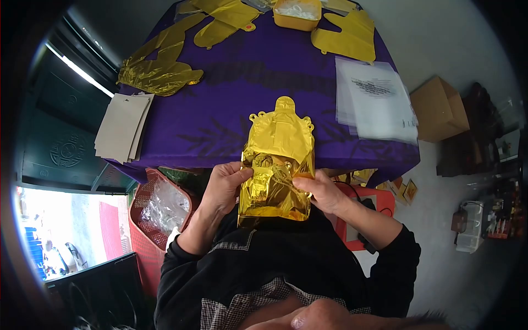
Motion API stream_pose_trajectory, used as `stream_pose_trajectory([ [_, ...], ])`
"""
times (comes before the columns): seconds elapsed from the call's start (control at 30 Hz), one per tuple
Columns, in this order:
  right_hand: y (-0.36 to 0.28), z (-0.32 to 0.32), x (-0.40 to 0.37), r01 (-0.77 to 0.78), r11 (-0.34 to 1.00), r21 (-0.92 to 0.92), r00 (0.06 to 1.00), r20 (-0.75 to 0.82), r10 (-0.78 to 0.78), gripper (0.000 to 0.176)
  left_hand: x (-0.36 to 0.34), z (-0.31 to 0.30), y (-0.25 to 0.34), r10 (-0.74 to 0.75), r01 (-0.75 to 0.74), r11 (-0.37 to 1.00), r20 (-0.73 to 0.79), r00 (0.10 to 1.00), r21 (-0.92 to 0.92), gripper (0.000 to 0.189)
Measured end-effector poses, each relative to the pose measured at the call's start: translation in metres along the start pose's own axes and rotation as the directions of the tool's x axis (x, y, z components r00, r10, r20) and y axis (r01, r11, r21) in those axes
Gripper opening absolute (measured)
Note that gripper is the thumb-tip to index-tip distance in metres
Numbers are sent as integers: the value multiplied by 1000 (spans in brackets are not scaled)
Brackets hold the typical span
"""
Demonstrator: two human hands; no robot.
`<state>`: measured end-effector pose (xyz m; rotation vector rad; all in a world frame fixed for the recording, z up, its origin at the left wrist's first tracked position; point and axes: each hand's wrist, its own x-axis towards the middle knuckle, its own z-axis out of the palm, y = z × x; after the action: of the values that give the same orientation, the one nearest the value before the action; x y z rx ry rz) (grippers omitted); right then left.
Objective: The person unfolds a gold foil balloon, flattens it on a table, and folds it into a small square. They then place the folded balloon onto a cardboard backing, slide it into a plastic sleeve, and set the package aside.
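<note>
A flat gold foil balloon, folded over on itself, is stretched between my hands at the front edge of the purple-covered table. Its upper part, with a rounded tab and small looped ears, lies over the cloth; the shiny lower part hangs toward my lap. My left hand pinches the left side of the foil between thumb and fingers. On the opposite side my right hand grips the foil, its thumb on top. More flat gold foil balloons lie at the table's far side.
Grey card sheets are stacked at the left table corner, and printed clear plastic bags lie at the right. A yellow tub holds white strips. Below left is a red basket with clear plastic; a cardboard box stands right.
</note>
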<state>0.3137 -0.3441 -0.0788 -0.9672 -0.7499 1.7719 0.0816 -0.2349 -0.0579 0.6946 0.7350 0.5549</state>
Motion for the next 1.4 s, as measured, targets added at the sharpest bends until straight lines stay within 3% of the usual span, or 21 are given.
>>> stream_pose_trajectory([
  [0.23,7,-2,3,17,998,-66,998,-55,-21,35,-1,3,0,2,-3,1000,-31,1000,-18,17],
  [0.53,4,2,4,62,996,59,998,-10,-62,35,0,-2,-5,50,-50,998,-6,999,-22,21],
  [0.6,5,5,6,104,994,-45,991,-77,-107,28,1,-2,-5,50,-50,998,2,999,-26,21],
  [0.83,10,3,7,124,992,14,990,-73,-123,24,-3,12,-5,164,-165,984,-22,986,-60,23],
  [0.9,11,5,7,142,990,-2,983,-114,-141,15,-3,13,-5,184,-185,982,-33,982,-47,24],
  [1.0,19,-7,8,189,979,-83,977,-89,-196,17,-4,13,-4,217,-218,976,-33,976,-14,23],
  [1.13,15,-15,7,252,966,-52,967,-15,-253,18,-3,10,-3,220,-220,975,4,975,7,22],
  [1.23,14,-11,6,175,982,-75,978,-100,-183,20,-2,10,-5,224,-224,975,2,975,2,22],
  [1.4,19,-13,6,248,962,-111,967,-29,-253,16,-3,10,-5,237,-237,972,-1,972,8,20],
])
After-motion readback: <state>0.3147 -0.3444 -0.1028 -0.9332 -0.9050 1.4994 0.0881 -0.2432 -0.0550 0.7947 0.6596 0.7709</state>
